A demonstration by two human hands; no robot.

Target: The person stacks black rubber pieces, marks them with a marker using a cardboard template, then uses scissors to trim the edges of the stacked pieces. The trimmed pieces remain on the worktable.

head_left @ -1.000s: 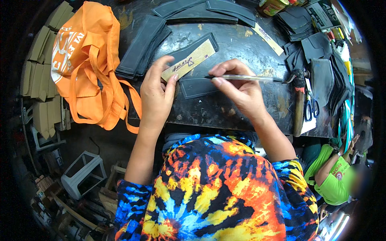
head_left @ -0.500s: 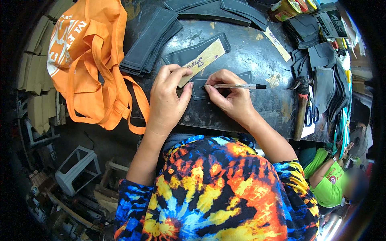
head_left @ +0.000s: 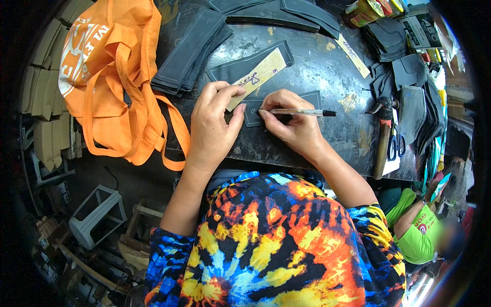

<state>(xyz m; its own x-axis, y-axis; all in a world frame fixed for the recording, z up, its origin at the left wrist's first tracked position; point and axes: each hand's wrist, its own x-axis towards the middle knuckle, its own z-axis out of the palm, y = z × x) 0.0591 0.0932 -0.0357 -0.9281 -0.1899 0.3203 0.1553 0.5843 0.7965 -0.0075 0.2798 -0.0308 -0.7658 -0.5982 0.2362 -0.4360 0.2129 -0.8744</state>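
In my right hand (head_left: 287,118), closed in a writing grip, is a pen (head_left: 302,111) with a clear barrel and black end. Its tip is hidden by my fingers, over a flat black piece (head_left: 250,121) with a pale outline. A small pale mark shows on that piece beside my fingertips. My left hand (head_left: 217,120) is closed with thumb and forefinger around the lower end of a tan card strip (head_left: 263,73) bearing purple handwriting. The left thumb lies at the edge of the black piece. Behind the strip rests another black outlined piece (head_left: 225,70).
Stacked black pieces (head_left: 192,48) lie left of the hands, beside an orange cloth bag (head_left: 123,92). At the right are a hammer (head_left: 382,138), blue-handled scissors (head_left: 396,143) and more black pieces (head_left: 409,71). A person in a green shirt (head_left: 417,230) sits lower right.
My right hand and the pen have shifted slightly left, and a small mark on the black piece now shows more plainly. My left hand stays put. The other person's hands have moved.
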